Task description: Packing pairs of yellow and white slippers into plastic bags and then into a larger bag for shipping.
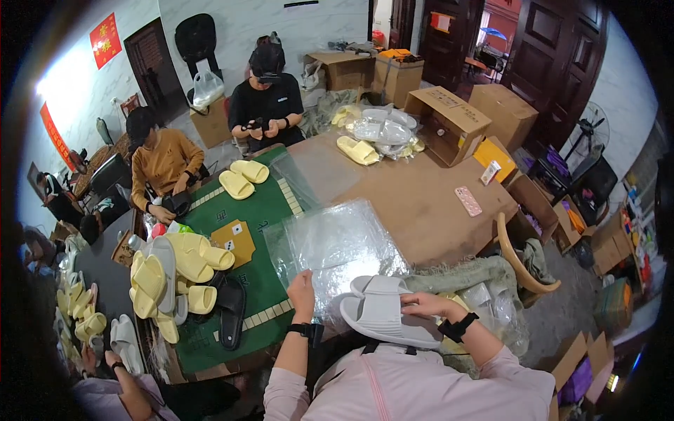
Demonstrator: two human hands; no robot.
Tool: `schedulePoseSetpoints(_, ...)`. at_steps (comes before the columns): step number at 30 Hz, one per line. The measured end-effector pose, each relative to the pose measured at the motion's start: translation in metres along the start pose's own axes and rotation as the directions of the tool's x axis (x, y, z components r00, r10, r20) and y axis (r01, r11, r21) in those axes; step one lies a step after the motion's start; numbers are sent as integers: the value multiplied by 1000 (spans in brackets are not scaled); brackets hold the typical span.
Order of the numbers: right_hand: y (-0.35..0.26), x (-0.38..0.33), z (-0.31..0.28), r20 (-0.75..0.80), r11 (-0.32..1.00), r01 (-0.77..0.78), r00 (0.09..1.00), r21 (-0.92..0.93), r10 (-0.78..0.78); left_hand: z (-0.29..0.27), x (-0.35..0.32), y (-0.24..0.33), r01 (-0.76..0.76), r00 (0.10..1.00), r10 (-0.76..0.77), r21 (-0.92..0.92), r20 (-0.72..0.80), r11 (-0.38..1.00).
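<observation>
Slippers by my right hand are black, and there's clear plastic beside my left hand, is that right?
Not black: the head view shows pale grey slippers by your right hand. Clear plastic is beside your left hand.

Phone (pixel 468 201): pink, right of centre
Fan (pixel 587 127): black, upper right
Door (pixel 551 59): dark brown, top right
Banner (pixel 106 41): red, upper left
Carton (pixel 503 116): brown, closed, upper right
Chair (pixel 196 36): black, upper left, near the wall (pixel 246 19)

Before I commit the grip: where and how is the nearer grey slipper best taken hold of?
Probably by its broad strap, coming from the right, where the right hand is: the strap arches up, and the open heel end points that way.
</observation>
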State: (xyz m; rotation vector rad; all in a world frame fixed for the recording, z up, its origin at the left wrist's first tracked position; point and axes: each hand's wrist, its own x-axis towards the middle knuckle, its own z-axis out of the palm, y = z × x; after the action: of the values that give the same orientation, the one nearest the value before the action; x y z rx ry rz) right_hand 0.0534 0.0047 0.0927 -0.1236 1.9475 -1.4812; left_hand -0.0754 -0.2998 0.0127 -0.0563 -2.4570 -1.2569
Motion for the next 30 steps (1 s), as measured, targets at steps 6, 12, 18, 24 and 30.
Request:
schedulePoseSetpoints(6,-1,-3,-1,-9,996,-88,996,20,88,-1,0,-3,2,995,-13,-109,-100,994)
schedulePoseSetpoints(12,1,-3,-2,14,998,54,998,-14,-53,0,-8,-9,-71,997,67,-96,-42,993)
schedulePoseSetpoints(18,-3,-3,-2,-7,991,125,992,-41,-126,5,-12,-6,-112,992,110,44,60,993)
schedulePoseSetpoints(24,-14,20,6,48,969,238,971,-63,-236,5,-3,5,-93,977,113,-116,179,989)
schedulePoseSetpoints(30,24,56,15,-321,844,374,803,-384,-502,-5,-3,34,0,895,61,-136,441,991)
